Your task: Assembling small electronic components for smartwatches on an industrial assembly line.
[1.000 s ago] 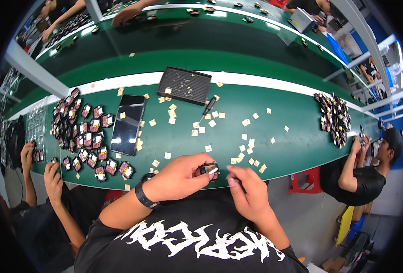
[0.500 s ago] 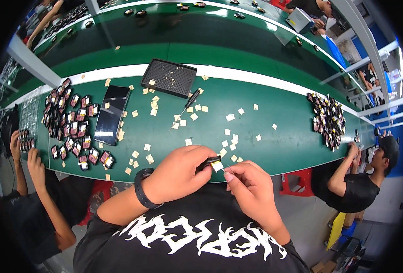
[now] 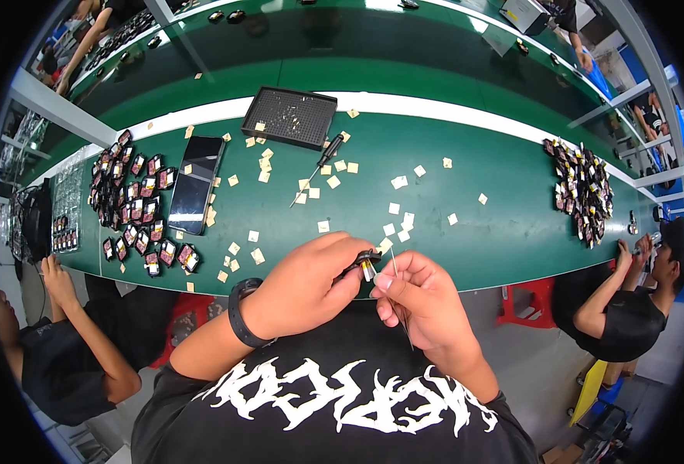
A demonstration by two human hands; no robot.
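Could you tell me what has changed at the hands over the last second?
Very little. The left hand keeps pinching the small black part, and the right hand has stayed against it with thin tweezers. Only the head camera has shifted, so the bench sits differently in frame. The phone, black tray and scattered tan squares stayed put.

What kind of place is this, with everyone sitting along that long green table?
Most likely a small-parts assembly line in a workshop. The long green bench carries piles of small dark components, and another seated person works at it. The left hand holds one small part.
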